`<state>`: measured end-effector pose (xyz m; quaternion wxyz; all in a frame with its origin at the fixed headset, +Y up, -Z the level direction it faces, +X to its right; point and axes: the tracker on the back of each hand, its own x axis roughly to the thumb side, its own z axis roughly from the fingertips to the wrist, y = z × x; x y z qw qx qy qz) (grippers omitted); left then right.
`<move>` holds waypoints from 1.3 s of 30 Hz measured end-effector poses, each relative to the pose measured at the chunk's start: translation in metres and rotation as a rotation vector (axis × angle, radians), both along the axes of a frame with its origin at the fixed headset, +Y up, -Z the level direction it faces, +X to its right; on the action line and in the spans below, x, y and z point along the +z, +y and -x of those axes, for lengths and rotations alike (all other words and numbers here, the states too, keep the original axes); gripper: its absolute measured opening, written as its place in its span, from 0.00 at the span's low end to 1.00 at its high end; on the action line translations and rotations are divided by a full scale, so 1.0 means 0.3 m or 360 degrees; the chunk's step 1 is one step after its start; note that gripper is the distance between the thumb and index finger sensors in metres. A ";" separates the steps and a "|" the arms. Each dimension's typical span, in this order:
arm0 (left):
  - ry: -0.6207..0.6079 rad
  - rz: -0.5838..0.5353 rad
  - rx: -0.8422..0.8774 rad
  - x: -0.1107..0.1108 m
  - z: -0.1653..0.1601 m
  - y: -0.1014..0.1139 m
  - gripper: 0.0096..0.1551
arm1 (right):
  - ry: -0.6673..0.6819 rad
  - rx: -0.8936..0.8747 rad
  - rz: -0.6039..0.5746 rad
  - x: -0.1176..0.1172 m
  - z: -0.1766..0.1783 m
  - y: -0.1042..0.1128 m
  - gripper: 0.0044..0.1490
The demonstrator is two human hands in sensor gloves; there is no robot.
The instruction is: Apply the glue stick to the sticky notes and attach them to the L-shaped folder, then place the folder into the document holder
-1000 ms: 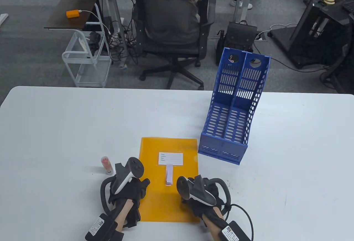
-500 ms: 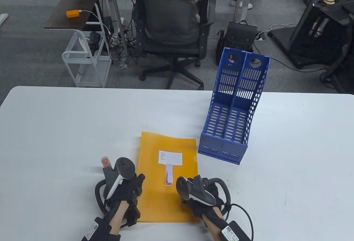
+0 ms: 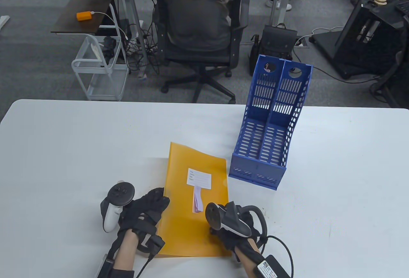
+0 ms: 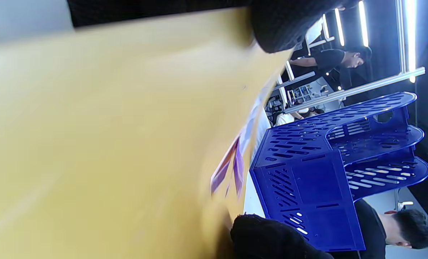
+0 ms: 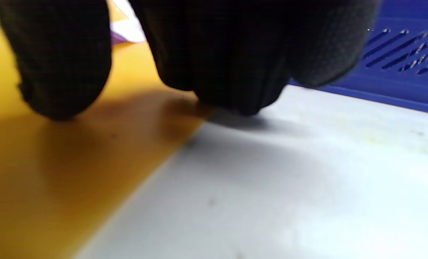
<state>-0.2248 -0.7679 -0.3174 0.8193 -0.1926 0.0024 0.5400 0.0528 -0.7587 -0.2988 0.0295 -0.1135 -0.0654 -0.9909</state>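
a: where are the hands?

b: the left hand [image 3: 145,212] is palm up under the folder's [image 3: 195,227] left edge, fingers fairly straight, tipping that side up. whether the thumb pinches the edge i can't tell. the right hand [image 3: 235,227] sits on the folder's near right corner, fingers curled down with the tips on the edge where it meets the table [image 3: 335,179], holding that side down. the hands are apart, one on each side.

a: and the notes?

b: the sticky notes [image 3: 197,202] hang between the hands, just below the white label [image 3: 199,178], their loose ends fanning a little. they look attached.

a: so which step?

b: gluing looks finished, i'd say; this is picking the folder up to file it. the glue stick isn't visible, perhaps hidden behind the left hand.

a: what does the next move need?

b: a real grip on the folder, standing it on edge, then carrying it past the right hand to the blue document holder [image 3: 270,124], which is ahead and to the right. its slots are narrow, so the floppy sheet must go in straight, notes not snagging.
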 end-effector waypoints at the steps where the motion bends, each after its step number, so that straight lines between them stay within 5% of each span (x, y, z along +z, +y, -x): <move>1: -0.0002 0.0007 0.0008 0.000 0.006 -0.003 0.26 | -0.0010 -0.0020 0.0010 -0.004 -0.006 0.002 0.50; 5: -0.0001 0.0075 0.0066 0.008 0.026 -0.017 0.24 | -0.0106 -0.0244 0.0051 -0.025 -0.042 0.008 0.47; 11: 0.0040 0.0160 0.0230 0.019 0.055 -0.035 0.23 | -0.0353 -0.0496 0.0117 -0.065 -0.065 0.005 0.63; 16: 0.0057 0.0169 0.0231 0.022 0.087 -0.034 0.23 | -0.0512 -0.0848 0.0216 -0.089 -0.091 0.006 0.58; 24: 0.0055 0.0091 0.0364 0.009 0.117 -0.036 0.24 | -0.0524 -0.1335 0.0057 -0.073 -0.126 0.118 0.46; 28: 0.0065 0.0072 0.0442 0.015 0.124 -0.034 0.25 | -0.0485 -0.1601 0.0101 -0.067 -0.145 0.181 0.40; 33: -0.0011 0.0026 0.0440 0.015 0.120 -0.013 0.24 | -0.0227 -0.1612 0.0483 -0.059 -0.145 0.256 0.31; 39: -0.0201 -0.0133 0.0208 0.025 0.094 0.051 0.31 | -0.0015 -0.1486 0.0162 0.009 -0.220 0.427 0.28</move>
